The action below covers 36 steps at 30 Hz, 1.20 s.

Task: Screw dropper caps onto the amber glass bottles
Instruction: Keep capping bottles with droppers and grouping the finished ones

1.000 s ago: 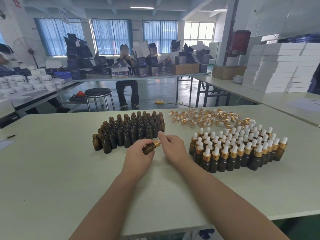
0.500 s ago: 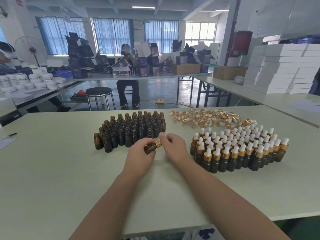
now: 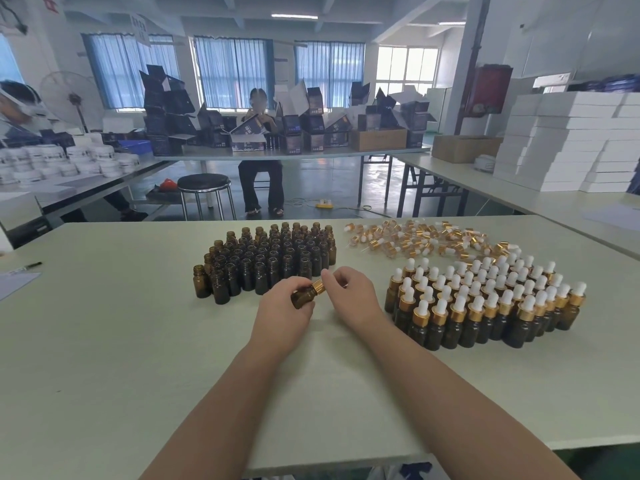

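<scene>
Packing room, pale worktop (image 3: pixel 104 341). Left hand (image 3: pixel 282 315) grips one amber bottle (image 3: pixel 302 296), tilted, near centre. Right hand (image 3: pixel 349 294) pinches its gold cap (image 3: pixel 318 286). Step: screwing the cap on; can't tell if it's seated. Next: twist until snug, stand it with the capped bottles (image 3: pixel 485 299) on the right, then take from the open bottles (image 3: pixel 270 258) and loose caps (image 3: pixel 415 239), far side.

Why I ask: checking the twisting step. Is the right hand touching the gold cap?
Touching. In the head view the right hand pinches the gold cap on the bottle that the left hand holds.
</scene>
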{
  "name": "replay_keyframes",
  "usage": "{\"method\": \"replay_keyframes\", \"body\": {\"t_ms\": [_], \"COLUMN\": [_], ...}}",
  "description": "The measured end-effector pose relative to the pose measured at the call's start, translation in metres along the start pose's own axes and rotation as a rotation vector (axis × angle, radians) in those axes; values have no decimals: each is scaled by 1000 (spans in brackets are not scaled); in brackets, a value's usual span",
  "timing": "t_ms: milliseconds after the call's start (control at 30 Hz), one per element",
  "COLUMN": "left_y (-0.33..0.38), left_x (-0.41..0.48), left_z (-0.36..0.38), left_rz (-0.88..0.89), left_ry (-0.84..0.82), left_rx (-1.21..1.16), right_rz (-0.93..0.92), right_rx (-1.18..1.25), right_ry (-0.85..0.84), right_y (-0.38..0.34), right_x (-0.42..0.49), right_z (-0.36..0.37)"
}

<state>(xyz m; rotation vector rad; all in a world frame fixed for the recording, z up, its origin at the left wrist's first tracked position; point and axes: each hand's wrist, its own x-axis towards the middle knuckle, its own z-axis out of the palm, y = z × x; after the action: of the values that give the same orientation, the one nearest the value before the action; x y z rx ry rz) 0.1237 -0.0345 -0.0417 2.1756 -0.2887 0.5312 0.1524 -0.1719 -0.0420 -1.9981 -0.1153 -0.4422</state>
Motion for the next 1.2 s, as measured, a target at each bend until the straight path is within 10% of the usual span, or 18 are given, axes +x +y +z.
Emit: {"method": "replay_keyframes", "body": {"t_ms": [700,1200], "left_y": [7,29], "left_x": [-2,-10], "left_z": [1,15], "left_rz": [-21,-17], "left_ry": [-130,-397], "left_rx": [-248,167], "right_rz": [-343,-255], "right_rx": [-868,-955], "right_ry": [-446,-485], "right_y": [-98,-71], "right_x": [14,19], "right_z": [-87,-104]}}
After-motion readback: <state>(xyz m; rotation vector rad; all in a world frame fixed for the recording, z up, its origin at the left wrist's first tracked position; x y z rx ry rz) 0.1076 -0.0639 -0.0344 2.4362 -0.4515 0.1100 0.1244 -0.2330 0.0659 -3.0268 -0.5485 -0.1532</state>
